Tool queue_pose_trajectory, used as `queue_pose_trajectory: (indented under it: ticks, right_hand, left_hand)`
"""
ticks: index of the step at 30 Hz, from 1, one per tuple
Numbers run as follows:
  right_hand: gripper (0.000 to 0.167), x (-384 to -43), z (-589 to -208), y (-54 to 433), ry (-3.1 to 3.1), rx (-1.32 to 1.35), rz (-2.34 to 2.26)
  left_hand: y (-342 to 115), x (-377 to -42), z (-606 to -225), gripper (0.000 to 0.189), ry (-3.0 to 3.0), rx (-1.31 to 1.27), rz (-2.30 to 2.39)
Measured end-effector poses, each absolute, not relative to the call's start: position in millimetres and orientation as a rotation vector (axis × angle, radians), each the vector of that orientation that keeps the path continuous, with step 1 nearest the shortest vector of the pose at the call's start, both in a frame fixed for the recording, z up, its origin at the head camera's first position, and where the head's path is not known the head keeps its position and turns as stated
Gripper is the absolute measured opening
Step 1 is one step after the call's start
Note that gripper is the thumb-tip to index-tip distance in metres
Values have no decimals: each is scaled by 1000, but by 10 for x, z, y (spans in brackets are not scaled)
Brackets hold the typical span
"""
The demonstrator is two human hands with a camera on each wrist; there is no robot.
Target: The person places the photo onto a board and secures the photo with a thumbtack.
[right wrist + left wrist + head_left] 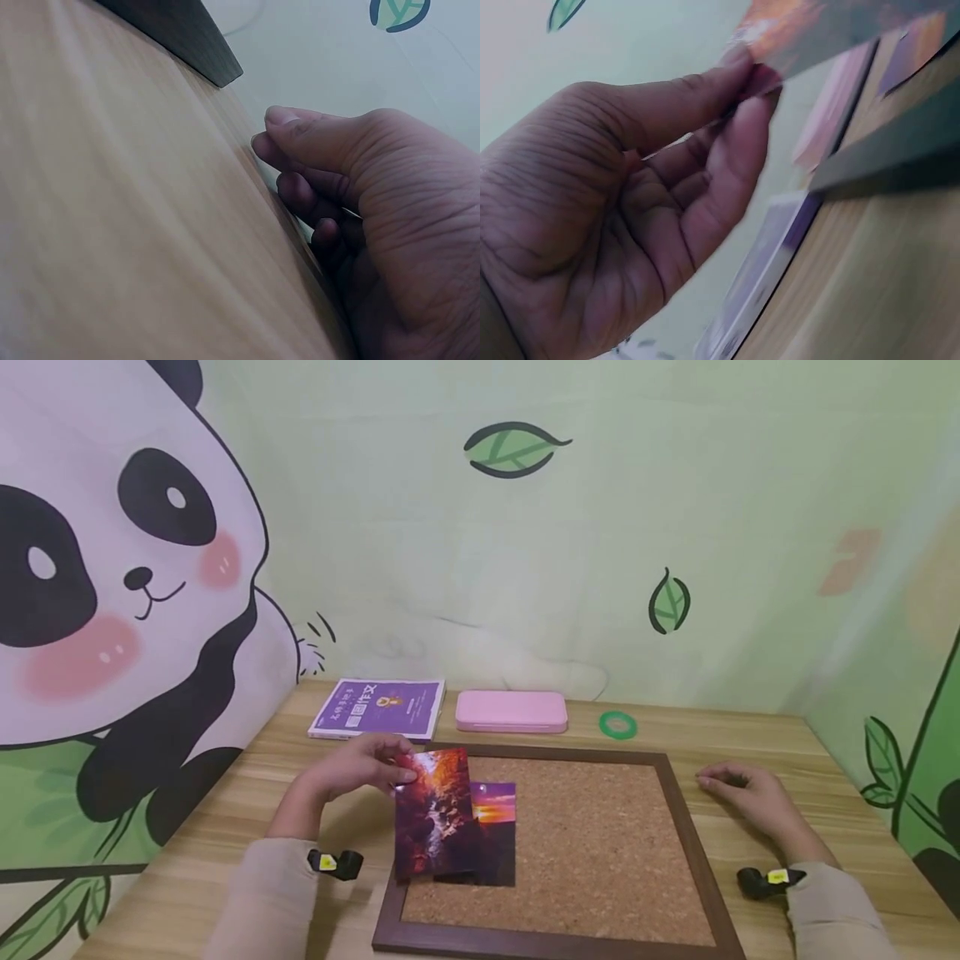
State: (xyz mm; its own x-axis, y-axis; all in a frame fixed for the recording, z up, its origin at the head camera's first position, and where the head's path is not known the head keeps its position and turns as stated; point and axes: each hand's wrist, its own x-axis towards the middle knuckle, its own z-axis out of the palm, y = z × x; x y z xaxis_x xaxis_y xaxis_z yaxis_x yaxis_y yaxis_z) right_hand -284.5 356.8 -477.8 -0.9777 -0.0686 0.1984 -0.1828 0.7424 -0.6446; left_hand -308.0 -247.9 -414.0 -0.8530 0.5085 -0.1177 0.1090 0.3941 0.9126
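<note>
Between thumb and fingers, my left hand [365,768] pinches a glossy photo [433,818] of a red and orange rocky stream by its upper left edge. This photo stands over the left side of a framed corkboard [600,843] and covers part of a second photo. That second one, a purple sunset photo [497,839], lies against the cork with a small shiny dot near its top edge. In the left wrist view the pinched photo [802,37] extends up and right from the fingertips. Off the board's right side, my right hand [742,789] rests on the table, fingers loosely curled around nothing.
Along the back of the table lie a purple book [386,710], a pink case [512,712] and a roll of green tape [618,725]. The board's dark brown frame [693,839] forms a raised border. A wall with a panda picture rises behind the wooden table [795,760].
</note>
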Motion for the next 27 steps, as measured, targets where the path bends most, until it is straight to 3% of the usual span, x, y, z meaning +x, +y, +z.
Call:
queue_pose_trajectory:
  ticks: [10, 27]
  right_hand:
    - [36, -2846, -4668, 3478, -2763, 260, 1066]
    - [19, -2867, -4175, 2751, -2693, 613, 1123]
  left_hand:
    - [-1827, -3038, -4151, 23, 2252, 697, 1439]
    - [-834, -3036, -4127, 15, 2461, 773, 1298]
